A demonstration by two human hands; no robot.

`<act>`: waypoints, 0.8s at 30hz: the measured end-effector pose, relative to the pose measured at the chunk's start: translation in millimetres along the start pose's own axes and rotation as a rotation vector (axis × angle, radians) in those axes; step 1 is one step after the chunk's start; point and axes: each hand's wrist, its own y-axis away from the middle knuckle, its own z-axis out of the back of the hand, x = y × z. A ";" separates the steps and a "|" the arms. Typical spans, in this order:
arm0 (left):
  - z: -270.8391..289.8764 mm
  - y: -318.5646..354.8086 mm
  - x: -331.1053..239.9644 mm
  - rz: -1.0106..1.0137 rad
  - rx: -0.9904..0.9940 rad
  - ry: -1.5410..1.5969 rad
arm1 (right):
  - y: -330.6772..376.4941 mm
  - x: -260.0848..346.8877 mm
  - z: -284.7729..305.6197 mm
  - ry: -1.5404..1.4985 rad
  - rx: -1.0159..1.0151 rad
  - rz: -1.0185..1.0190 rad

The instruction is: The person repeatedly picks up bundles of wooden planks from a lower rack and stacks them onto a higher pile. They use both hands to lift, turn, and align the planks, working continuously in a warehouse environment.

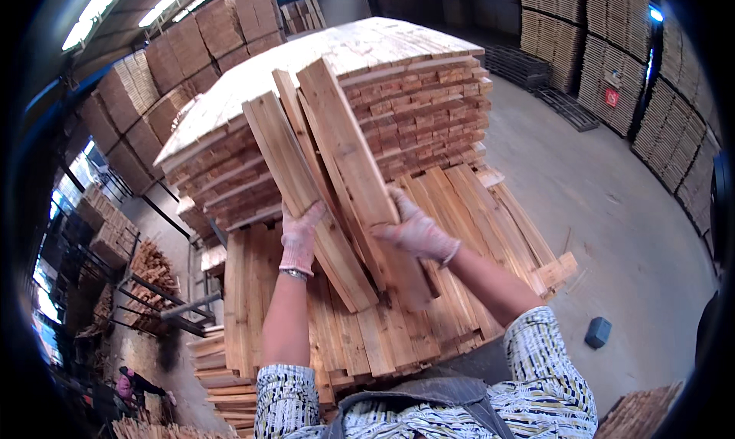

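Note:
Several wooden boards stand tilted between my two gloved hands, their far ends raised against the tall stack behind. My left hand wraps round the left edge of the leftmost board. From the right side my right hand grips the widest board, its thumb lying across the face. A narrower board shows between them. Under the hands lies a layer of flat boards side by side. One short piece sticks out at that layer's right corner.
A tall layered lumber stack rises just beyond the boards. Wrapped stacks line the left, more stacks the right. A blue block sits on the floor at right. Metal rails stand at left; a person is at lower left.

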 end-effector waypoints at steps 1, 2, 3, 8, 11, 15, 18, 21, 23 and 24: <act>-2.7 2.7 1.9 0.026 -0.025 -0.016 | 16.9 20.1 11.6 -0.011 0.004 -0.078; -1.7 2.5 1.3 0.026 -0.044 -0.011 | 32.0 41.2 21.9 -0.028 0.011 -0.147; -3.9 0.4 5.7 0.033 -0.048 -0.004 | 45.5 48.4 34.7 -0.059 -0.011 -0.173; -3.2 -0.2 10.1 -0.023 0.061 0.056 | 88.3 43.1 78.0 0.918 -0.129 -0.384; -15.4 5.5 9.0 -0.003 0.024 -0.040 | 106.5 -19.2 64.4 1.229 -0.058 -0.627; -6.3 -0.7 0.8 0.006 -0.010 -0.162 | 111.4 -49.5 36.2 1.261 -0.096 -0.584; -7.0 4.8 2.4 -0.001 -0.009 -0.134 | 115.3 -62.7 58.4 1.074 -0.223 -0.565; -20.9 7.5 -1.2 0.007 -0.007 -0.144 | 114.2 -62.2 77.0 1.062 -0.111 -0.631; -19.1 16.8 0.1 0.031 -0.010 -0.175 | 103.0 -55.8 87.5 1.011 -0.053 -0.700; -16.7 15.3 -0.8 0.022 -0.012 -0.198 | 102.5 -50.1 73.8 1.121 -0.035 -0.650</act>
